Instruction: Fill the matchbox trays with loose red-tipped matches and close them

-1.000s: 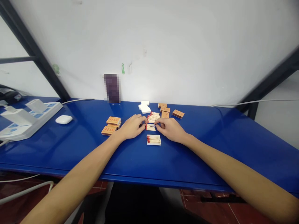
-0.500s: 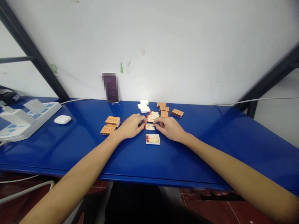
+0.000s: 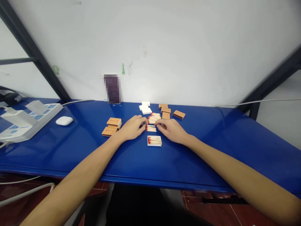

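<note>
Loose red-headed matches (image 3: pixel 154 118) lie in a bunch on the blue table, heads to the left. Just in front of them is a smaller row of matches (image 3: pixel 151 128). My left hand (image 3: pixel 134 128) is at the head end, thumb and forefinger closed in a pinch on matches. At the plain-wood end, my right hand (image 3: pixel 172 129) pinches matches from the other side. Fingertips partly hide the match ends. Nearer to me sits an open white matchbox tray (image 3: pixel 154 145), partly filled with matches, heads left.
Orange matchboxes (image 3: pixel 114 121) are stacked left of my left hand. Several more matchboxes (image 3: pixel 166 110) lie at the back right, beside white empty trays (image 3: pixel 145 109). A white rounded case (image 3: pixel 64 121) and a power strip (image 3: pixel 33 128) with plugs occupy the left side.
Both hands stay at the matches, with only a very slight shift of the fingers. The whole view has moved a little.
</note>
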### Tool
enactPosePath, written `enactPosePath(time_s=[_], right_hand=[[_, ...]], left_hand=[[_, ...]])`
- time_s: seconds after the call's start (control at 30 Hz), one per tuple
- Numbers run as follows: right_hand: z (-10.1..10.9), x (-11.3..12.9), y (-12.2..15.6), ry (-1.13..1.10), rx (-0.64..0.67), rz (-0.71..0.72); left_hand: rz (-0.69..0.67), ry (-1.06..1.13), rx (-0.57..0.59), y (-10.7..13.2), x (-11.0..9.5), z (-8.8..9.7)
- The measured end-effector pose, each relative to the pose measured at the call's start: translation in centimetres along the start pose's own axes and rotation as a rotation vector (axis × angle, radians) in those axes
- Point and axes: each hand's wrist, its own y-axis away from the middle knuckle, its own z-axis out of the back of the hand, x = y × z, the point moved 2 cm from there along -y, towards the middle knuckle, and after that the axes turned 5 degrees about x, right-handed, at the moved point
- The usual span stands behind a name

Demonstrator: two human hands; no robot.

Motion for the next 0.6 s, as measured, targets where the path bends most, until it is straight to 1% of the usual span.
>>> enactPosePath(time_s=[0.23,0.4,0.6], right_hand=[[0.18,0.23,0.21,-0.017,0.03,0.042],[0.22,0.19,0.29,-0.004,0.051,0.04],[0.3,0.38,0.43,0.012,0.075,0.031]], left_hand=[[-0.013,0.012,0.001,0.27,0.27,-0.01],[-0.003,0.017,-0.023,0.37,0.53,0.08],[0.0,0.009,-0.012,0.4,0.53,0.08]])
